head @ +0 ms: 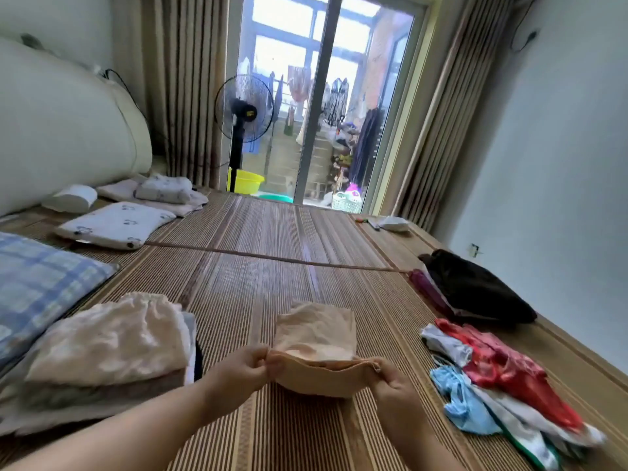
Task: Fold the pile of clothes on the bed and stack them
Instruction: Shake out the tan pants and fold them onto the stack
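Note:
A small peach garment (316,338) lies on the striped bamboo mat (272,283) in front of me. My left hand (243,370) pinches its near left corner and my right hand (390,380) pinches its near right corner, lifting the near edge. To the left sits a stack of folded clothes (108,348) with a cream piece on top. On the right lies a loose pile of clothes (503,372) in red, light blue and white.
A black garment or bag (475,290) lies at the right edge near the wall. Pillows (44,287) and a small printed pillow (115,224) lie on the left. A standing fan (243,113) and yellow basin (246,181) stand by the glass door.

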Available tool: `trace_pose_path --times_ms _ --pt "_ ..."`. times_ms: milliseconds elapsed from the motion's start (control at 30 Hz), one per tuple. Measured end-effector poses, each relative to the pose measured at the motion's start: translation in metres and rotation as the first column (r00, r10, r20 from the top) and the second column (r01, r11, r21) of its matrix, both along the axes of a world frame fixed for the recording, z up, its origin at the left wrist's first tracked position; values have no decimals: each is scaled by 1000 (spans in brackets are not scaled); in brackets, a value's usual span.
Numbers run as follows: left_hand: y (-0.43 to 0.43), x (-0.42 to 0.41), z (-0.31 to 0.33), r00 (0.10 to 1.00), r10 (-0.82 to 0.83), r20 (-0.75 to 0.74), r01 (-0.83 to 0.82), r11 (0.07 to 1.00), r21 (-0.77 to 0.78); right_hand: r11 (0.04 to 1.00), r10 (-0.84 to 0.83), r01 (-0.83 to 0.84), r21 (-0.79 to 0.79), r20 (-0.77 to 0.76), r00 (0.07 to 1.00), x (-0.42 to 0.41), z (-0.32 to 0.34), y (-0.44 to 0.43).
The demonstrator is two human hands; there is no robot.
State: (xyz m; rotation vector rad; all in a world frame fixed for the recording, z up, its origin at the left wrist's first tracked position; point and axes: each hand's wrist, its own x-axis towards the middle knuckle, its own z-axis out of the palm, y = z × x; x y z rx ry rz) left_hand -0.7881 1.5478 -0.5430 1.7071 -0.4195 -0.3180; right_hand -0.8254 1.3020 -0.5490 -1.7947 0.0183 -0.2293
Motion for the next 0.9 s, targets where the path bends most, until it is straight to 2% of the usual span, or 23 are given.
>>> trace_pose_path --times_ms 133,200,267,367,567,700,900 --pt "16 -65 -51 983 -99 -155 134 963 235 991 98 -115 -73 -203 974 -67 -46 -6" --pt "20 -87 -63 955 -147 -258 209 949 236 977 155 -190 -100 -283 946 -89 -61 -9" --pt "24 -104 -69 960 -187 -209 243 927 287 961 177 -238 -142 -347 921 -104 -72 -8" --pt "27 -110 -72 985 -142 -99 170 908 382 972 180 -223 -71 -386 905 -110 -77 -8" --pt "9 -76 -71 994 103 -34 -87 943 322 998 9 -29 -49 -370 929 -75 -64 1" --pt "-10 -34 -73 978 209 -23 -185 907 377 965 -157 73 -250 -334 929 -33 -66 6" --pt "-29 10 -108 948 312 59 -283 746 603 841 -309 88 -535 -340 888 5 -98 4"
